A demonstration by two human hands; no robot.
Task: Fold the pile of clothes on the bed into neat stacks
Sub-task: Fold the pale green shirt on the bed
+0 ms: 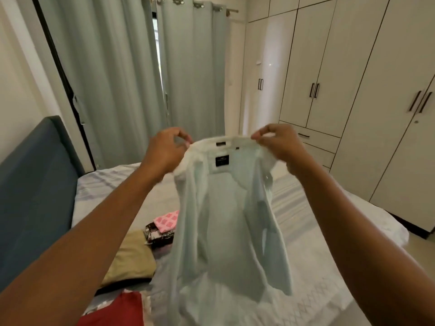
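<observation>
A pale blue collared shirt [223, 220] hangs in the air over the bed [306, 267], its inside with a dark label facing me. My left hand [164, 151] pinches the left end of the white collar. At the collar's right end, my right hand [280, 147] grips the fabric with curled fingers. The shirt's lower hem reaches down to the bed sheet.
Folded clothes lie on the bed at left: a pink patterned piece [167, 220] on a dark patterned one [159, 235], a tan garment [131, 260] and a red one [117, 311]. A blue headboard [35, 196] stands left, curtains [117, 78] behind, wardrobes [353, 90] right.
</observation>
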